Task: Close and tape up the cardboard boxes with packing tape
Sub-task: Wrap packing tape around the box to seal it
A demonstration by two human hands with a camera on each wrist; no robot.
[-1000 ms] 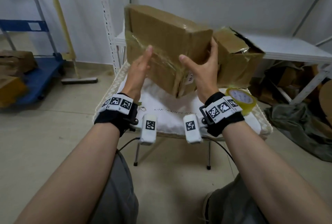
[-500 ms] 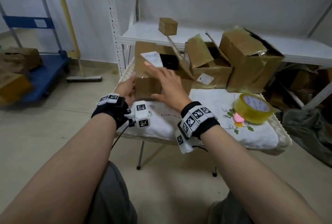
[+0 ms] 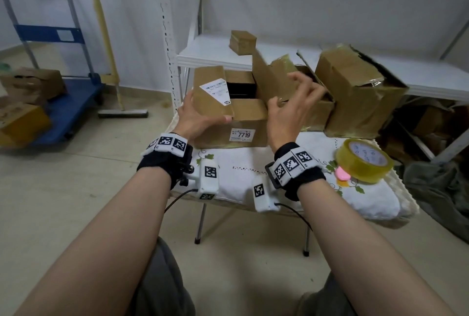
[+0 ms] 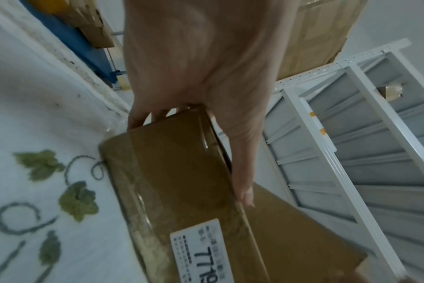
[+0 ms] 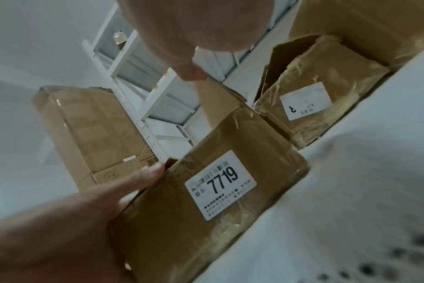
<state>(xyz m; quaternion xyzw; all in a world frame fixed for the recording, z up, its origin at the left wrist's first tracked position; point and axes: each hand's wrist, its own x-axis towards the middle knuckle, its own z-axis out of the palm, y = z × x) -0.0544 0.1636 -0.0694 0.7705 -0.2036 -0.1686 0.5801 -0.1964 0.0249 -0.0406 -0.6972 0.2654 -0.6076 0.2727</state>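
An open cardboard box [image 3: 250,118] [image 4: 182,181] [image 5: 230,162] labelled 7719 sits on the cloth-covered table [image 3: 241,171] in front of me. My left hand [image 3: 198,119] [image 4: 206,76] grips its left side, thumb laid over the folded-in left flap [image 3: 210,95] and fingers down the outer wall. My right hand [image 3: 291,107] [image 5: 194,28] holds the upright right flap [image 3: 269,80], thumb in front and curled fingers behind it. A roll of clear packing tape [image 3: 364,161] lies on the table at the right, untouched.
Behind the box stand another open box [image 3: 317,110] and a large taped box [image 3: 360,92]. A small box [image 3: 242,41] sits on the white shelf [image 3: 210,54]. A pink object [image 3: 342,175] lies by the tape. A blue cart [image 3: 66,110] with boxes stands at the left.
A second ago both hands held a taped box up in the air. They have since come down to the open 7719 box, the right hand shifting from its top to the right flap.
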